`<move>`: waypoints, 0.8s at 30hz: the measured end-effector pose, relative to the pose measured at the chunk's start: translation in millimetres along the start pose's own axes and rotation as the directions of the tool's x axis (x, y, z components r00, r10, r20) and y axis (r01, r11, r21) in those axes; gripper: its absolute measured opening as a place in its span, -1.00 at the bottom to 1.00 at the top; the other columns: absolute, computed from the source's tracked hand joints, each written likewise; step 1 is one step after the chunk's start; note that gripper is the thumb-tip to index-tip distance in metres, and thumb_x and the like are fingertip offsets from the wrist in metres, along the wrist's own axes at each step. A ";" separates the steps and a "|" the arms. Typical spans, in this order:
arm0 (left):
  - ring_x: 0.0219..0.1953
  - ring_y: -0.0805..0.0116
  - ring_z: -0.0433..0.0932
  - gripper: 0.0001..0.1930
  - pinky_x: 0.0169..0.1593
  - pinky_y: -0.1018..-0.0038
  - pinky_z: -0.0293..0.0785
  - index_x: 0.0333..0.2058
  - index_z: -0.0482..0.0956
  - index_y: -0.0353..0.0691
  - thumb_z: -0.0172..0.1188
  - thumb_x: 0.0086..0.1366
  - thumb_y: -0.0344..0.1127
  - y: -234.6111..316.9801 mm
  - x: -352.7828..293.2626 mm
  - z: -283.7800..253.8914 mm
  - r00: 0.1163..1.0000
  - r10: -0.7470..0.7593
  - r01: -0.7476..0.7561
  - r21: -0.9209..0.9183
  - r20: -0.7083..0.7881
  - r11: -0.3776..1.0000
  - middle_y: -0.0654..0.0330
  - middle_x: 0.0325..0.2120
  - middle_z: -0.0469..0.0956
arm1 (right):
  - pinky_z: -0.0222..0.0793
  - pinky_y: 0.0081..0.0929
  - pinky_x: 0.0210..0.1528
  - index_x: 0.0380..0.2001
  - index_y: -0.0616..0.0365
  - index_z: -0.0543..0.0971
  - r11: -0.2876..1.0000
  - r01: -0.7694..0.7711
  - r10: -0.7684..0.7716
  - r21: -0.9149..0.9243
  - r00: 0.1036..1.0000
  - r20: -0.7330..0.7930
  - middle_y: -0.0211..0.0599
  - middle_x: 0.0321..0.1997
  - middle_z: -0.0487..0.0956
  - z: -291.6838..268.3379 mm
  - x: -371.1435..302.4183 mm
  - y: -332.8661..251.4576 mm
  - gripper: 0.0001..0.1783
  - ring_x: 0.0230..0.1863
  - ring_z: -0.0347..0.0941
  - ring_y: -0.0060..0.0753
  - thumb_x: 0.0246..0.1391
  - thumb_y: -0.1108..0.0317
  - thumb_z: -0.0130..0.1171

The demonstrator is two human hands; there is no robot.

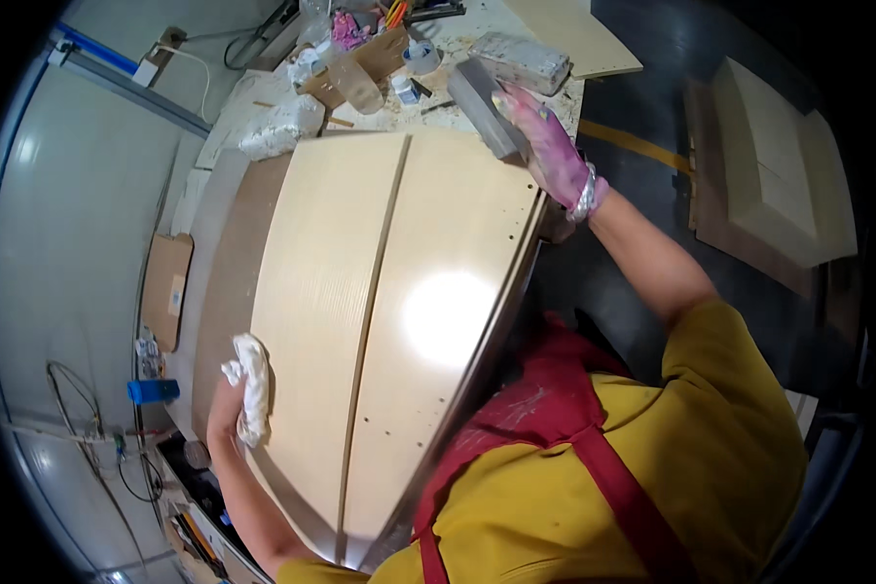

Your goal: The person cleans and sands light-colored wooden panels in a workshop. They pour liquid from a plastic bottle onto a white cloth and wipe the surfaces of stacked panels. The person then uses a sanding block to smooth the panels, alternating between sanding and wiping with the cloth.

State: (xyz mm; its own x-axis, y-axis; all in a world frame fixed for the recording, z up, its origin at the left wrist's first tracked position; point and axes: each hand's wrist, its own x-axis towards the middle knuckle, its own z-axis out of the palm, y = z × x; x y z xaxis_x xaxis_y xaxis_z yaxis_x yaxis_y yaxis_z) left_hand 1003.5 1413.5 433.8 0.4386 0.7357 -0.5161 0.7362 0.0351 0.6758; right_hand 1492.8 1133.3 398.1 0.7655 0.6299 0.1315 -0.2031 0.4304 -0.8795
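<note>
A pale wood-grained panel [326,234] lies in front of me, split lengthwise by a dark groove, with small holes along its right part. On its left edge, my left hand [226,401] is closed around a crumpled white cloth [254,389]; the cloth covers most of the fingers. At the far right corner, my right hand [547,146], in a thin pink-stained covering with a silvery band at the wrist, grips the side of a long grey rectangular block [487,107]. The block is tilted at the panel's far edge; whether it touches the panel I cannot tell.
Beyond the panel, a cluttered worktop [423,119] bears a small white bottle [405,91], a tape roll [421,56] and a plastic-wrapped block [521,60]. More pale panels [774,165] are stacked at the right. A blue box [153,391] sits at the left.
</note>
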 end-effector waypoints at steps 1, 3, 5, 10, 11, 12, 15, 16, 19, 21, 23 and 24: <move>-0.25 0.45 0.49 -0.66 -0.15 0.48 0.44 -0.07 0.46 -0.32 0.09 0.28 -0.23 -10.1 -0.4 -7.3 0.998 0.057 -0.057 0.013 -0.037 0.998 0.23 -0.26 0.54 | 0.30 -0.64 -0.03 0.18 0.21 0.33 1.000 0.009 -0.009 -0.015 0.999 0.031 -0.38 -0.03 0.48 2.8 0.2 -0.2 -0.42 -0.09 0.39 -0.61 0.21 0.07 0.04; -0.24 0.47 0.48 -0.68 -0.16 0.50 0.44 -0.08 0.47 -0.33 0.12 0.27 -0.25 -33.4 10.3 -10.4 0.972 0.181 -0.172 0.071 -0.147 0.983 0.23 -0.26 0.53 | 0.31 -0.64 -0.04 0.17 0.23 0.33 0.999 0.020 -0.015 -0.049 0.996 0.093 -0.37 -0.03 0.48 0.1 -2.3 2.9 -0.41 -0.10 0.39 -0.60 0.21 0.06 0.02; -0.29 0.49 0.50 -0.70 -0.21 0.52 0.43 -0.13 0.50 -0.34 0.17 0.25 -0.25 -16.1 10.8 0.4 0.987 0.139 -0.142 -0.046 -0.079 0.989 0.25 -0.30 0.55 | 0.23 -0.60 0.08 0.18 0.25 0.33 0.986 0.094 -0.080 -0.138 0.991 0.107 -0.31 0.04 0.44 -5.5 -1.7 7.8 -0.42 0.02 0.35 -0.53 0.22 0.07 0.01; -0.35 0.46 0.53 -0.71 -0.28 0.51 0.45 -0.17 0.51 -0.38 0.19 0.23 -0.28 30.7 0.9 -29.0 0.939 0.274 -0.243 0.163 -0.206 0.956 0.18 -0.35 0.58 | 0.08 -0.58 0.22 0.18 0.30 0.32 0.968 0.146 -0.127 -0.205 0.987 0.101 -0.26 0.14 0.40 2.1 -1.7 11.0 -0.42 0.15 0.27 -0.51 0.21 0.13 0.02; -0.32 0.45 0.53 -0.71 -0.25 0.49 0.46 -0.20 0.53 -0.36 0.18 0.23 -0.24 46.0 -5.1 -40.2 0.913 0.302 -0.257 0.189 -0.275 0.948 0.17 -0.34 0.58 | 0.08 -0.58 0.22 0.18 0.30 0.32 0.970 0.137 -0.121 -0.200 0.989 0.090 -0.26 0.14 0.40 0.5 -1.4 13.3 -0.42 0.15 0.26 -0.51 0.21 0.14 0.03; -0.35 0.45 0.53 -0.72 -0.27 0.50 0.46 -0.20 0.54 -0.36 0.19 0.22 -0.27 60.6 -11.6 -51.5 0.894 0.309 -0.263 0.179 -0.325 0.948 0.19 -0.36 0.58 | 0.06 -0.58 0.23 0.17 0.30 0.33 0.971 0.128 -0.116 -0.203 0.991 0.070 -0.27 0.15 0.39 -1.0 0.3 15.6 -0.43 0.18 0.24 -0.53 0.21 0.15 0.04; -0.42 0.61 0.46 -0.88 -0.34 0.62 0.40 -0.27 0.52 -0.32 0.17 0.21 -0.46 106.0 -36.0 -73.4 0.825 0.457 -0.422 0.176 -0.333 0.890 0.31 -0.44 0.54 | 0.03 -0.59 0.25 0.16 0.31 0.34 0.966 0.168 -0.153 -0.196 0.984 0.091 -0.28 0.16 0.38 -2.4 1.8 18.3 -0.45 0.20 0.22 -0.53 0.21 0.18 0.04; -0.42 0.62 0.44 -0.88 -0.33 0.63 0.39 -0.27 0.51 -0.33 0.16 0.21 -0.47 117.7 -41.9 -72.1 0.791 0.506 -0.430 0.276 -0.343 0.860 0.32 -0.45 0.53 | 0.02 -0.57 0.26 0.15 0.31 0.34 0.961 0.179 -0.162 -0.209 0.982 0.095 -0.28 0.17 0.37 -1.1 1.0 18.6 -0.47 0.20 0.22 -0.51 0.21 0.19 0.03; -0.40 0.60 0.43 -0.85 -0.30 0.62 0.38 -0.23 0.50 -0.32 0.18 0.20 -0.50 131.1 -35.7 -53.4 0.690 0.622 -0.454 0.448 -0.371 0.771 0.32 -0.45 0.53 | 0.01 -0.55 0.27 0.15 0.30 0.34 0.948 0.209 -0.188 -0.240 0.976 0.109 -0.27 0.18 0.36 -6.3 -0.1 19.2 -0.48 0.21 0.21 -0.47 0.21 0.20 0.02; -0.37 0.57 0.45 -0.82 -0.27 0.59 0.39 -0.21 0.53 -0.30 0.20 0.19 -0.49 113.8 -19.1 -50.3 0.607 0.699 -0.478 0.530 -0.378 0.701 0.28 -0.45 0.55 | -0.01 -0.54 0.28 0.15 0.29 0.34 0.948 0.217 -0.196 -0.231 0.974 0.111 -0.23 0.20 0.35 -3.4 -0.6 19.6 -0.47 0.24 0.20 -0.44 0.21 0.19 0.02; -0.35 0.52 0.49 -0.79 -0.24 0.54 0.42 -0.20 0.54 -0.29 0.24 0.15 -0.47 99.2 -5.7 -44.7 0.638 0.691 -0.438 0.577 -0.340 0.689 0.21 -0.42 0.57 | -0.02 -0.53 0.29 0.15 0.30 0.34 0.955 0.208 -0.184 -0.212 0.975 0.127 -0.22 0.21 0.34 0.1 -1.5 17.6 -0.46 0.26 0.19 -0.43 0.20 0.18 0.02; -0.36 0.47 0.52 -0.77 -0.24 0.51 0.42 -0.21 0.55 -0.29 0.26 0.13 -0.45 95.9 1.2 -35.3 0.634 0.702 -0.444 0.590 -0.324 0.674 0.17 -0.42 0.59 | -0.03 -0.52 0.30 0.15 0.30 0.33 0.946 0.231 -0.202 -0.228 0.969 0.144 -0.21 0.22 0.33 -4.3 1.3 20.5 -0.45 0.27 0.17 -0.42 0.19 0.17 0.02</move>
State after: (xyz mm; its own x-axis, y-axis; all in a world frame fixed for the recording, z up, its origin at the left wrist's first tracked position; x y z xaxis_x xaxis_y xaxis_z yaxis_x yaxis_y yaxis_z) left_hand 1056.5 1441.6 516.6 0.6276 0.7108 0.3175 0.6061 -0.7021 0.3739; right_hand 1492.2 1140.2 378.2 0.6946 0.6166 0.3706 0.1240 0.4048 -0.9060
